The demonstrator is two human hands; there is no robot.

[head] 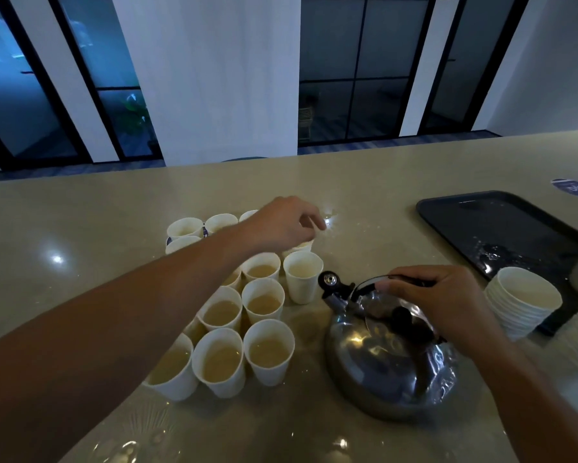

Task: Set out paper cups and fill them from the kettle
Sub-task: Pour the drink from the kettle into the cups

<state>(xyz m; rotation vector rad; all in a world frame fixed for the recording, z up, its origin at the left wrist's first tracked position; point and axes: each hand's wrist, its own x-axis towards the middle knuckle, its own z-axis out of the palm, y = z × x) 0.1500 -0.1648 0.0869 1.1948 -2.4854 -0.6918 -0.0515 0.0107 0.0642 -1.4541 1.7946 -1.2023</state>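
Several white paper cups stand clustered on the beige counter (80, 235); the near ones, such as the cup (269, 352), hold yellowish liquid. A cup (303, 279) at the cluster's right edge looks pale inside. My left hand (282, 225) reaches over the far cups, fingers curled down at the rim of a cup (302, 246) partly hidden under it. A shiny metal kettle (391, 359) sits on the counter to the right, spout toward the cups. My right hand (438, 299) grips its black handle.
A stack of empty paper cups (523, 300) stands right of the kettle. Behind it lies a dark wet tray (501, 228). A blue sticker (576, 188) sits at the far right. Water drops spot the counter near its front edge. Glass doors and white pillars lie beyond.
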